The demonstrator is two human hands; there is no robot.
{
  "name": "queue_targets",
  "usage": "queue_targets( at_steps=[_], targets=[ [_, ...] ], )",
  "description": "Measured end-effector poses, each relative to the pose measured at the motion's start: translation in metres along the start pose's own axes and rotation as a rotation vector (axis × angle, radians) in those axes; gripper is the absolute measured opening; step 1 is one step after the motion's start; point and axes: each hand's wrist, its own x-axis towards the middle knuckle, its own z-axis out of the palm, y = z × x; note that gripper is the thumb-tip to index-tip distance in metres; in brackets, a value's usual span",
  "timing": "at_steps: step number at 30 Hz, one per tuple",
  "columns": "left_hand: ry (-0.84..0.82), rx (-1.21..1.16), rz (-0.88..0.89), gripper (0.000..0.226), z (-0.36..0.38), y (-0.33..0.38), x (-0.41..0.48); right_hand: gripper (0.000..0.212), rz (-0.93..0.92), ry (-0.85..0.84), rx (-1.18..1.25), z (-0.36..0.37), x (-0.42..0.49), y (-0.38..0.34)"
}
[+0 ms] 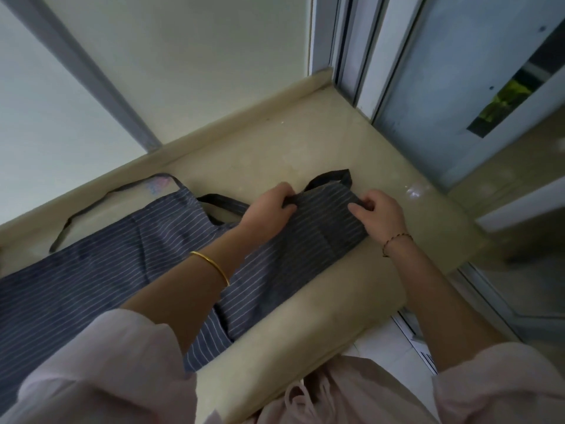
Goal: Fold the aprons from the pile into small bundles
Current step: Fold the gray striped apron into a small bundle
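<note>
**Both hands pinch the far end of a folded striped apron**

The left hand [269, 208] and the right hand [380, 214] sit a little apart at the far end of a grey-blue striped apron [290, 255]. The fingers of each hand curl over the cloth's edge and pinch it, one at each corner. The left wrist carries a gold bangle [211, 267] and the right a thin beaded bracelet [397, 240]. Pale pink sleeves [116, 362] cover both upper forearms.

The apron lies as a long narrow strip running from the near edge of the beige stone surface [305, 142] up to the hands. Its dark neck strap [333, 174] loops out just beyond the fingers.

To the left, partly under the left forearm, more striped cloth [76, 270] lies spread flat. A thin dark tie [91, 205] trails across the surface behind it. Whether this is a separate apron cannot be told.

Behind the surface stand frosted window panes [214, 56] in grey frames.
</note>
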Motion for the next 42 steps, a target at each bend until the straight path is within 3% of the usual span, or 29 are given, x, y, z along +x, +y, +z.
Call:
queue_targets(
  at_steps=[2, 5, 9, 13, 16, 18, 22, 24, 26, 29, 32, 35, 38, 40, 42],
  targets=[
    [0.049, 0.139, -0.09, 0.013, -0.001, -0.007, 0.006, 0.007, -0.067, 0.007, -0.096, -0.001, 0.001, 0.001],
    [-0.09, 0.405, -0.124, 0.027, 0.004, -0.015, 0.013, 0.014, -0.067, -0.093, -0.404, 0.002, 0.003, 0.004],
    [-0.045, 0.345, -0.106, 0.036, 0.014, -0.01, 0.019, 0.017, 0.0, -0.145, -0.583, 0.007, 0.008, -0.002],
    [-0.002, 0.098, -0.2, 0.041, 0.02, 0.0, 0.032, 0.023, 0.075, -0.079, -0.308, 0.01, 0.019, -0.016],
    [-0.018, 0.065, -0.245, 0.039, 0.025, 0.0, 0.041, 0.038, 0.097, -0.113, -0.117, 0.014, 0.024, -0.021],
    [-0.017, 0.067, -0.249, 0.037, 0.027, -0.001, 0.045, 0.039, 0.037, -0.086, -0.054, 0.014, 0.022, -0.023],
    [0.012, 0.121, -0.221, 0.031, 0.027, -0.003, 0.049, 0.019, -0.141, -0.014, 0.049, 0.011, 0.008, -0.022],
    [0.053, 0.137, -0.177, 0.02, 0.026, -0.001, 0.047, 0.033, -0.209, 0.037, 0.084, 0.01, 0.002, -0.016],
    [0.146, 0.03, -0.148, 0.013, 0.02, 0.002, 0.044, 0.043, -0.234, 0.096, 0.114, 0.008, -0.002, -0.009],
    [0.18, -0.208, -0.126, 0.007, 0.003, 0.004, 0.037, 0.037, -0.229, 0.098, 0.149, 0.004, -0.006, -0.005],
    [0.044, -0.447, -0.096, 0.013, -0.02, 0.007, 0.026, 0.04, -0.229, 0.065, 0.241, 0.001, -0.01, -0.01],
    [-0.171, -0.417, -0.088, 0.02, -0.039, 0.003, 0.016, 0.033, -0.201, 0.007, 0.356, -0.004, -0.01, -0.015],
    [-0.375, -0.068, -0.074, 0.014, -0.043, -0.006, 0.012, 0.005, -0.175, -0.046, 0.401, -0.006, -0.008, -0.02],
    [-0.481, 0.189, -0.068, 0.012, -0.037, -0.011, 0.012, 0.005, -0.164, -0.065, 0.375, -0.004, -0.007, -0.023],
    [-0.561, 0.271, -0.112, 0.021, -0.032, -0.01, 0.007, 0.001, -0.131, -0.071, 0.344, 0.0, -0.003, -0.025]
  ],
)
